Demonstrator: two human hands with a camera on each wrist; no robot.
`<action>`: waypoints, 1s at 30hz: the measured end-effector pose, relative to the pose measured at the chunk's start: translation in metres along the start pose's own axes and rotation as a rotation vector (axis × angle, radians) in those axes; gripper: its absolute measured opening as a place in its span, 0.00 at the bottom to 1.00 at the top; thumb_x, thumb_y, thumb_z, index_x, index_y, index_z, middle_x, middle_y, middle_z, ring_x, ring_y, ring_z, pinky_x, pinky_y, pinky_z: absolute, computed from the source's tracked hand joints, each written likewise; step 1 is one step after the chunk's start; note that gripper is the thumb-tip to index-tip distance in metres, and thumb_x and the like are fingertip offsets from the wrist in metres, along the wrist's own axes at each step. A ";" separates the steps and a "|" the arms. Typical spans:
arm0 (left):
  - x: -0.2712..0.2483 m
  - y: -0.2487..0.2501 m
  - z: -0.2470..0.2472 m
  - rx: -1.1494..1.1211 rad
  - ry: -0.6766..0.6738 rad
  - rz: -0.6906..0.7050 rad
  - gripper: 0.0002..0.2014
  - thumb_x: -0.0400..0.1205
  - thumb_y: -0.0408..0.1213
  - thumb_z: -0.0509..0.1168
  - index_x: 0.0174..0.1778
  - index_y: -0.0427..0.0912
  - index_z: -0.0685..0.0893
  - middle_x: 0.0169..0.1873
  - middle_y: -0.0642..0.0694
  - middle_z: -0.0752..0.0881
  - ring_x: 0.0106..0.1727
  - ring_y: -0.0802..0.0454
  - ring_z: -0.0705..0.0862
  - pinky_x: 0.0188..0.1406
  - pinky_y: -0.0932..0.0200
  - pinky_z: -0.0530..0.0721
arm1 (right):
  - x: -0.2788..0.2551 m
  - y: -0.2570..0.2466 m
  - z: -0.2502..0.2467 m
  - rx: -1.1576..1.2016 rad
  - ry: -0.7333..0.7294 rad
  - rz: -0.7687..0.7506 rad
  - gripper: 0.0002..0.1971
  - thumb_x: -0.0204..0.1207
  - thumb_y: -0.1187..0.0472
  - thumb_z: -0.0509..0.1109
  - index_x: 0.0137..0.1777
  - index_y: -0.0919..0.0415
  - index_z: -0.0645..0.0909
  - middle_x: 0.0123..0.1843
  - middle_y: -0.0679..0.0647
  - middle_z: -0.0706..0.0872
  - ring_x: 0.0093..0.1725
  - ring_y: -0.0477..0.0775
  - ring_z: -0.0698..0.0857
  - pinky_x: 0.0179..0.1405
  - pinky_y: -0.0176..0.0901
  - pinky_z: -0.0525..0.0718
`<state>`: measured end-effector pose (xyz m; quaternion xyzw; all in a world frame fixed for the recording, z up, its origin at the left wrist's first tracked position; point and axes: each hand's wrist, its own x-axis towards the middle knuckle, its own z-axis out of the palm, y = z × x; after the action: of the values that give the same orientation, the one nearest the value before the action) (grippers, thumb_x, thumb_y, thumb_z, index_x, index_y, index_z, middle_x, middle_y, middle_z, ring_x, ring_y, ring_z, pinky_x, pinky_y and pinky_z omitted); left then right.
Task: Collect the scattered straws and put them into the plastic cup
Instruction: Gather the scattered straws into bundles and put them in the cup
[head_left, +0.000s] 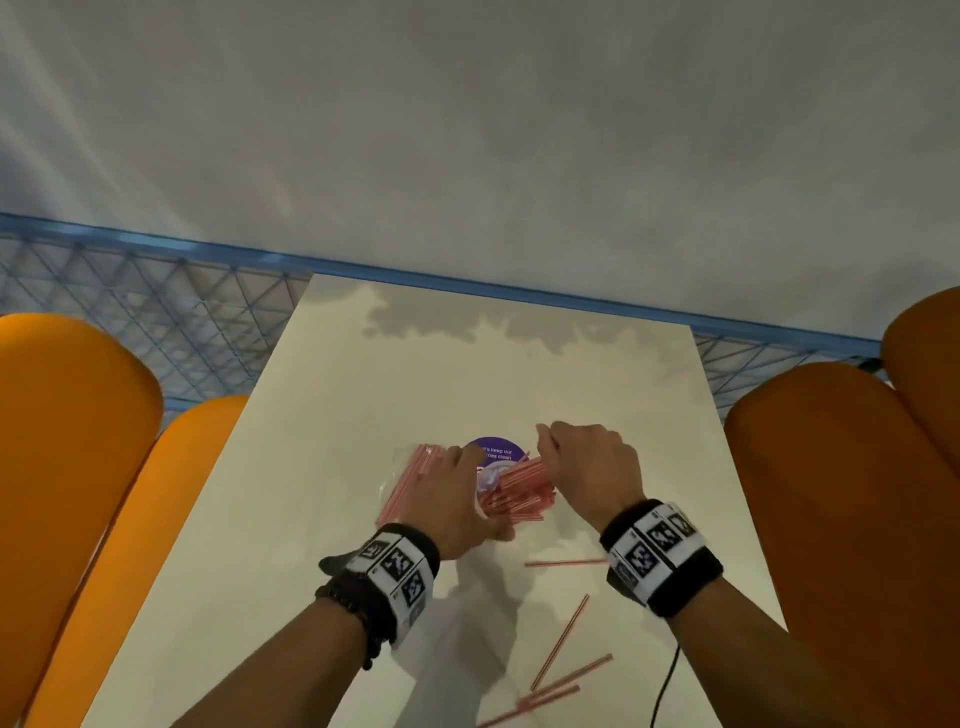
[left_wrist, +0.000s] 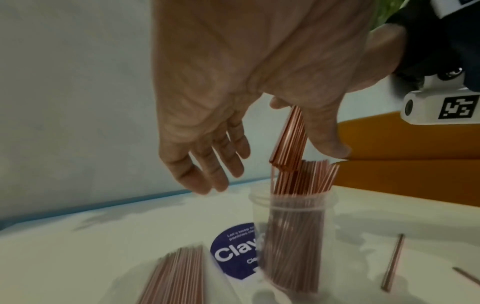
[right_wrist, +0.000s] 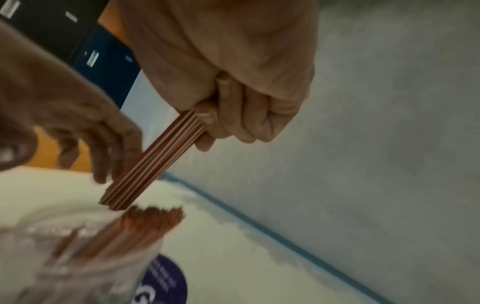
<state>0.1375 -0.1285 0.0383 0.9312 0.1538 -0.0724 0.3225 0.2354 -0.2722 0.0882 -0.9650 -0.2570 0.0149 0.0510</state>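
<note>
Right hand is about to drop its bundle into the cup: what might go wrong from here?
1. The cup is already packed, so the bundle in the right hand may catch on standing straws and spill.
2. The left hand hovers open, not steadying the cup, which might tip.

Right hand (right_wrist: 233, 86) fisted, gripping; left hand (left_wrist: 221, 92) fingers relaxed, spread.

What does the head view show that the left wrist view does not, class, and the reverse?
Only the head view shows both wristbands, the left hand's back and several loose straws on the near table.

Only the left wrist view shows the plastic cup standing upright, and the left hand's open palm and straight fingers.

Both show the right hand gripping a straw bundle over the cup, and the purple sticker.
</note>
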 end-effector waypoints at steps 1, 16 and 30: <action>0.009 -0.001 0.006 0.045 -0.048 -0.012 0.49 0.60 0.60 0.79 0.74 0.47 0.65 0.69 0.49 0.74 0.70 0.47 0.73 0.70 0.43 0.73 | 0.008 -0.004 0.011 -0.054 -0.024 -0.035 0.18 0.86 0.49 0.50 0.40 0.56 0.73 0.38 0.55 0.86 0.34 0.59 0.76 0.34 0.46 0.72; 0.034 -0.020 0.045 -0.015 -0.145 0.048 0.45 0.63 0.59 0.77 0.73 0.51 0.63 0.70 0.52 0.75 0.64 0.48 0.78 0.61 0.37 0.80 | 0.001 -0.010 0.077 0.155 -0.157 -0.163 0.16 0.84 0.57 0.50 0.53 0.59 0.79 0.49 0.57 0.82 0.50 0.58 0.79 0.49 0.50 0.80; 0.029 -0.018 0.045 -0.025 -0.209 0.021 0.55 0.67 0.58 0.76 0.82 0.50 0.47 0.78 0.47 0.66 0.73 0.45 0.74 0.66 0.39 0.79 | -0.007 0.017 0.068 0.434 0.048 0.091 0.13 0.85 0.51 0.52 0.53 0.58 0.73 0.52 0.53 0.76 0.47 0.53 0.76 0.44 0.48 0.77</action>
<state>0.1574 -0.1364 -0.0144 0.9161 0.1103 -0.1636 0.3492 0.2338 -0.2841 0.0190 -0.9420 -0.2028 0.0490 0.2628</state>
